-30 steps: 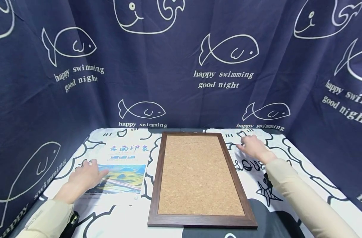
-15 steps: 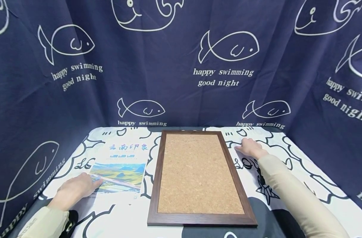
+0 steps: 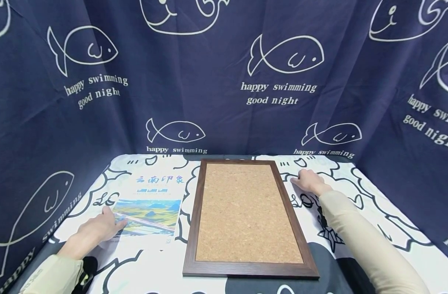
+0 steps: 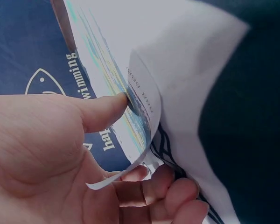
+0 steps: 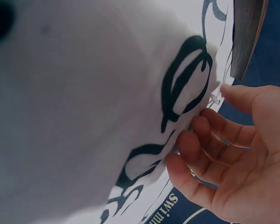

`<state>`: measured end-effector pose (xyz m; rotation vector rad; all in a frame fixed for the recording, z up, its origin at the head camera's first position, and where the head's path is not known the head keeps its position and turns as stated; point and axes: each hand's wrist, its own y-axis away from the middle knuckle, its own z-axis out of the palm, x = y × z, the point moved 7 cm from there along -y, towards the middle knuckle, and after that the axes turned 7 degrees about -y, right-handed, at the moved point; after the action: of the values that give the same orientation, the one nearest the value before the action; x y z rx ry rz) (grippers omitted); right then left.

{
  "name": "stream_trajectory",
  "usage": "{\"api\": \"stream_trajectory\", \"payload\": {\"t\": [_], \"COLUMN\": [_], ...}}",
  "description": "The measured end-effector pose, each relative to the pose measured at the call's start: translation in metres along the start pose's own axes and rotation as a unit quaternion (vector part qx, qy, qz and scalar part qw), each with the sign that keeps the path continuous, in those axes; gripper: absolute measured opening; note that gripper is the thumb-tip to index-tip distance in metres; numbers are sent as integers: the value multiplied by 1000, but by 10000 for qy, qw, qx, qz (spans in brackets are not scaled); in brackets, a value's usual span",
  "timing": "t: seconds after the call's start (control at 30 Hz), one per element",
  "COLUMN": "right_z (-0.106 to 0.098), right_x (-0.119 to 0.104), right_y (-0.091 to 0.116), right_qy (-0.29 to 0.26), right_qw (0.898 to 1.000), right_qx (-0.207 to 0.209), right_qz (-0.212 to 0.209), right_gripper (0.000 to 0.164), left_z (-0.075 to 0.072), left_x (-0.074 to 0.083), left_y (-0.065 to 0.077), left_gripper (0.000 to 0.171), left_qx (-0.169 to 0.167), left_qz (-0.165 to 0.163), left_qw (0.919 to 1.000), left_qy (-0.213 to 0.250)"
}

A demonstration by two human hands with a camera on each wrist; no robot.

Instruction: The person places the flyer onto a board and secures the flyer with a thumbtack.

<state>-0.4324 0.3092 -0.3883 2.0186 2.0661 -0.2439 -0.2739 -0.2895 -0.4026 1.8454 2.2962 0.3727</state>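
In the head view, my left hand (image 3: 100,226) is at the lower left edge of a paper poster (image 3: 148,218), which has blue lettering and a landscape picture. The left wrist view shows my thumb over the poster (image 4: 139,105) and fingers beneath, pinching an edge that curls up. A framed cork board (image 3: 247,212) with a dark wooden rim lies right of the poster. Beyond the board's right side, my right hand (image 3: 309,181) is low over the cloth, fingers curled. A small white pushpin (image 5: 214,98) shows between that thumb and forefinger in the right wrist view.
Under everything spreads a white and black patterned cloth (image 3: 341,234) covering the table. A dark blue curtain (image 3: 224,81) with fish drawings hangs behind and along both sides.
My left hand has come down from over the poster's left side to its lower left edge and pinches it. My right fingers have drawn together near the cloth.
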Motion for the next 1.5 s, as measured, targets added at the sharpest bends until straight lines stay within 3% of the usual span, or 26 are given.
{"api": "stream_trajectory", "payload": {"t": [0.23, 0.43, 0.77, 1.13, 1.5], "right_z": [1, 2, 3, -1, -4], "right_x": [3, 4, 6, 2, 1], "right_y": [-2, -4, -6, 1, 6], "right_qy": [18, 29, 0, -137, -327], "right_qw": [9998, 9994, 9989, 9996, 9985], "right_qx": [-109, -197, -295, -235, -227], "right_qz": [172, 268, 377, 62, -365], "right_gripper": [27, 38, 31, 17, 20], "left_z": [2, 3, 4, 4, 2], "left_x": [0, 1, 2, 2, 0], "left_y": [0, 1, 2, 2, 2], "left_gripper": [86, 86, 85, 84, 81], "left_qx": [-37, -25, -40, 44, 94], "left_qz": [9, 70, 65, 45, -29], "left_qw": [10000, 10000, 10000, 10000, 9999], "left_qy": [4, 17, 26, 33, -29]}}
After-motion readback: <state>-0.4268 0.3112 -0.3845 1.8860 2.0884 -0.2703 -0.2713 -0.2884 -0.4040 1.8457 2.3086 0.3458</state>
